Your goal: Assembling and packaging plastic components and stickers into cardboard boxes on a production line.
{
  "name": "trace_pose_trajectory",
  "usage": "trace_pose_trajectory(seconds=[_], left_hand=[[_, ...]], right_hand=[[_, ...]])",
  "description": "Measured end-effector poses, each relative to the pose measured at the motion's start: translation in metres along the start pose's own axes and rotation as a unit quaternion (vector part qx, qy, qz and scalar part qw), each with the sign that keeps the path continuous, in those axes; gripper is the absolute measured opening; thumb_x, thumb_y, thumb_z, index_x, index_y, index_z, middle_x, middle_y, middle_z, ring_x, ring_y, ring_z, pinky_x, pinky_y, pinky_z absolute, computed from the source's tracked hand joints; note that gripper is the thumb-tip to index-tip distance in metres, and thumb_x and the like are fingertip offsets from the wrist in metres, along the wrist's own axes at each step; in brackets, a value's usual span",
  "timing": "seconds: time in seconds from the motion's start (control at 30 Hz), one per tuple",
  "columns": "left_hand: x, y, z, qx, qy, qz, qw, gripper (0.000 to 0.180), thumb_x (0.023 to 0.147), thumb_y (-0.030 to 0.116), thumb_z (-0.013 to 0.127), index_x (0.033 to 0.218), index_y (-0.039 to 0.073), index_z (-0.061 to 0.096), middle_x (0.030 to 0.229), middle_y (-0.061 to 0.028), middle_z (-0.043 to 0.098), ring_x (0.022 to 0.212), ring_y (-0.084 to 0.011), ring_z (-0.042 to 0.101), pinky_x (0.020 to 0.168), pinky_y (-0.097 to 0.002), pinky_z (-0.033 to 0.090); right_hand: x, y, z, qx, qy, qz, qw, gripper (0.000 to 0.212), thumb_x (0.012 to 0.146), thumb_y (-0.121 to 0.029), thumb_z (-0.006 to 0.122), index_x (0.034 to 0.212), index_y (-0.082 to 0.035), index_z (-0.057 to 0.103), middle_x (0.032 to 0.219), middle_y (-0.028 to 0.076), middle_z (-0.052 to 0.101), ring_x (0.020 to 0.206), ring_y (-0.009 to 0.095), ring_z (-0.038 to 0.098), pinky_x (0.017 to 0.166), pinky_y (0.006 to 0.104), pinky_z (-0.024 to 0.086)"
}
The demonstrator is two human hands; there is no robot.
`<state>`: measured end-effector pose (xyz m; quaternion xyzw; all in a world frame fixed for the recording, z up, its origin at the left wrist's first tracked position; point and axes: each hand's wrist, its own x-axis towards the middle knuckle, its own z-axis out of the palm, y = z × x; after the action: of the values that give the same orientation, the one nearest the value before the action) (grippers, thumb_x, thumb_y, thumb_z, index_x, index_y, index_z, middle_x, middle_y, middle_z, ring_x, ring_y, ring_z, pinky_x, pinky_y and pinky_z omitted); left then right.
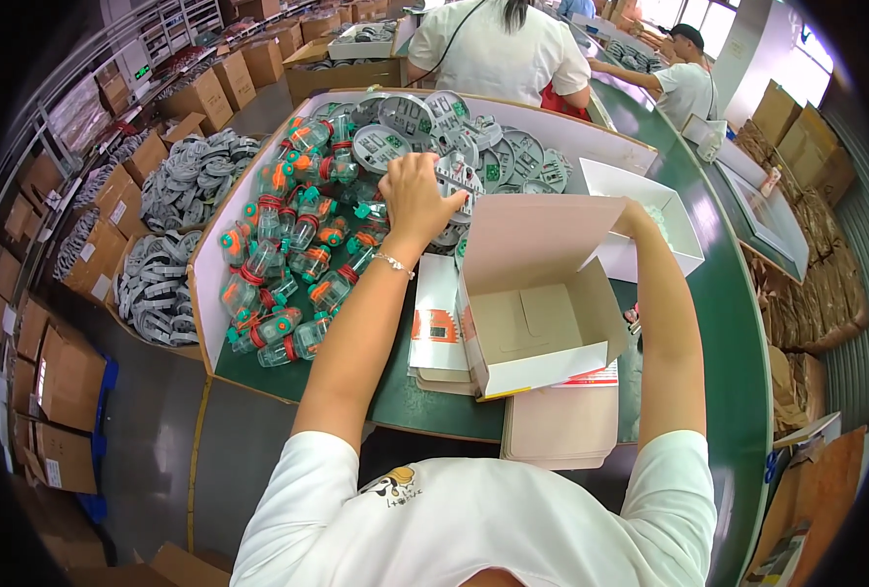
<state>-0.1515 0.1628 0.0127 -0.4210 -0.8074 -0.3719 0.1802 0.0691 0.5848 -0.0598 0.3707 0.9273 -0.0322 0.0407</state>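
Head view shows a curved green bench with piled clear bottles, teal and orange at their tops, on the left. Beyond them lie heaped gray discs with cut-out slots. An open carton stands nearest the body, lid flap raised; a white box sits behind it, to the right. Left hand is partly closed, thumb and fingers seemingly pinching a slotted gray part at the heap's near edge. Right hand reaches behind the flap, fingers hidden, so its opening and hold cannot be told. The gray part looks light, stiff and smooth, probably plastic; its rim should give the surest hold, sparing the thin slotted face.
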Motion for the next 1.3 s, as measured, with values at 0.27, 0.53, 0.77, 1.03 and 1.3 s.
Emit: trace_pose_trajectory(seconds=[0.27,0.53,0.77,1.03,1.3], left_hand=[[0.010,-0.009,0.006,-0.059,-0.003,0.049,0.997,0.068,0.064,0.023,0.088,0.122,0.002,0.060,0.114,-0.0157,0.058,0.109,-0.0357,0.057,0.093,-0.0452,0.048],[0.031,-0.018,-0.008,-0.291,-0.064,-0.105,0.949,0.049,0.070,0.003,0.080,0.117,-0.003,0.066,0.110,-0.0146,0.069,0.097,-0.0270,0.068,0.085,-0.0360,0.055],[0.026,0.006,-0.084,-0.683,0.189,-0.081,0.701,0.034,0.082,-0.003,0.069,0.117,-0.003,0.066,0.106,-0.0086,0.069,0.092,-0.0155,0.067,0.083,-0.0294,0.055],[-0.039,0.108,-0.176,-0.735,0.225,0.000,0.639,0.035,0.086,-0.004,0.065,0.121,-0.005,0.063,0.109,-0.0107,0.066,0.094,-0.0145,0.065,0.083,-0.0274,0.054],[-0.071,0.125,-0.171,-0.725,0.199,0.029,0.659,0.034,0.087,-0.001,0.066,0.121,-0.006,0.063,0.111,-0.0099,0.065,0.094,-0.0101,0.062,0.083,-0.0239,0.052]], right_hand=[[-0.010,-0.045,-0.016,-0.027,0.106,0.029,0.994,0.042,0.070,-0.033,0.081,0.098,-0.002,0.076,0.102,0.020,0.073,0.094,0.038,0.070,0.080,0.0419,0.056],[-0.078,-0.060,-0.087,0.196,0.274,0.058,0.940,0.036,0.078,-0.032,0.079,0.097,-0.003,0.076,0.095,0.017,0.074,0.090,0.029,0.072,0.080,0.0373,0.055],[-0.236,-0.193,-0.187,0.547,0.411,-0.193,0.703,0.023,0.089,-0.007,0.072,0.111,0.001,0.070,0.098,0.008,0.073,0.089,0.012,0.068,0.079,0.0255,0.053],[-0.320,-0.314,-0.181,0.418,0.413,-0.444,0.676,0.025,0.081,0.005,0.077,0.105,0.002,0.072,0.101,0.007,0.074,0.089,0.013,0.069,0.081,0.0248,0.055],[-0.334,-0.316,-0.159,0.302,0.511,-0.454,0.664,0.026,0.078,-0.004,0.081,0.102,-0.001,0.073,0.103,0.009,0.074,0.095,0.018,0.068,0.086,0.0306,0.053]])
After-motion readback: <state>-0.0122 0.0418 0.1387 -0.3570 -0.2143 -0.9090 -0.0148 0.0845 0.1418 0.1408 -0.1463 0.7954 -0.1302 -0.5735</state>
